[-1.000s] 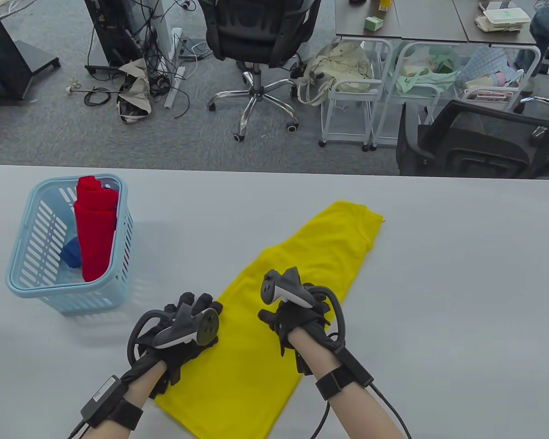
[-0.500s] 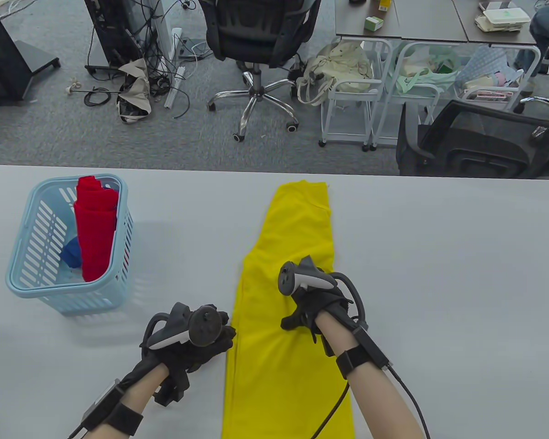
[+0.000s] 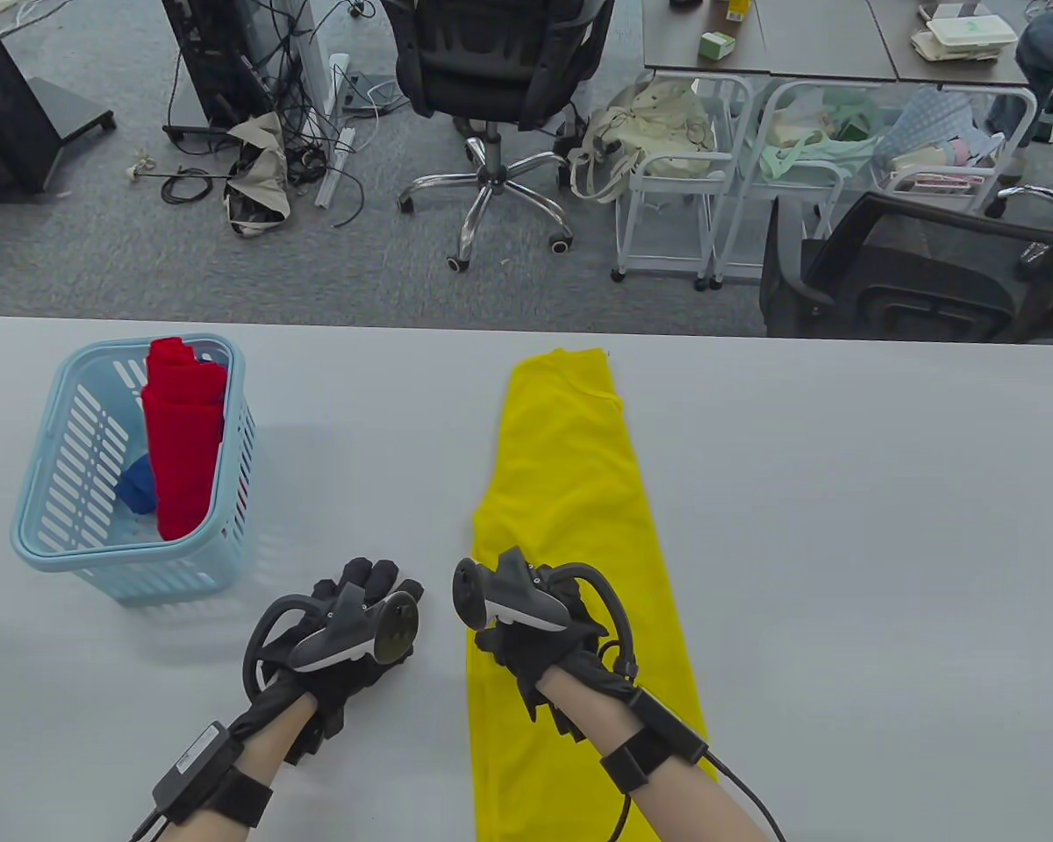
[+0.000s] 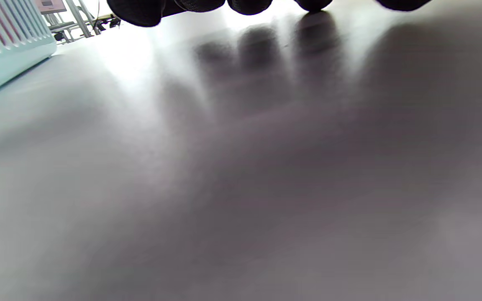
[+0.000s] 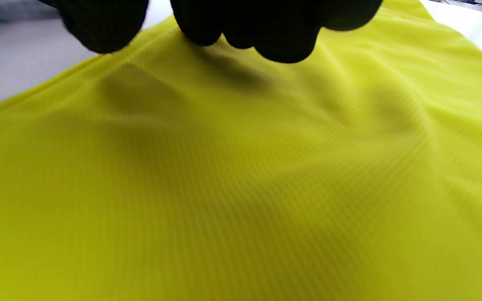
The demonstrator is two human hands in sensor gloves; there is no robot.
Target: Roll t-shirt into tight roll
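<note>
surface: grey table (image 3: 842, 526) | on it: folded yellow t-shirt (image 3: 570, 491) centre; blue basket (image 3: 48, 535) left

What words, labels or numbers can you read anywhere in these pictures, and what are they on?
No text can be read.
Left wrist unit: a pale label, print too small.
Green box on the far desk: markings too small.
Yellow t-shirt, red cloth, blue basket, trackers: no print seen.
Wrist views: only blurred table and plain yellow fabric.
</note>
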